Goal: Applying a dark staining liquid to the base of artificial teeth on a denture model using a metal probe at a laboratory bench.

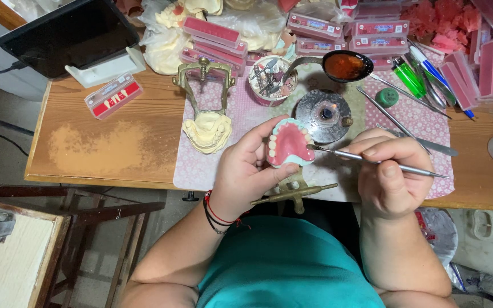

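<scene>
Pink wax denture base (290, 144) with cream-white teeth; pale yellow plaster cast (207, 132) in a brass-coloured articulator (203, 80). Brown wooden bench (109, 149) under a pink mat (423, 121) with a fine white floral print. Silver metal instrument (372, 159); red and black wrist cords (215, 215); teal shirt (286, 265); green lighter (408, 78).

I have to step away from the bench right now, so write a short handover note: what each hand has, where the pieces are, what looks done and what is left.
Left hand: holds the pink wax denture, teeth side up, above the table's front edge.
Right hand: grips a thin metal carving tool, tip touching the denture's right rim.
Nearby: plaster cast on a brass articulator to the left; burner and spoon of melted wax behind.
Done: teeth already set in the wax along the arch.
Left: the wax work along the rim is in hand; how far along, I cannot tell.
</scene>
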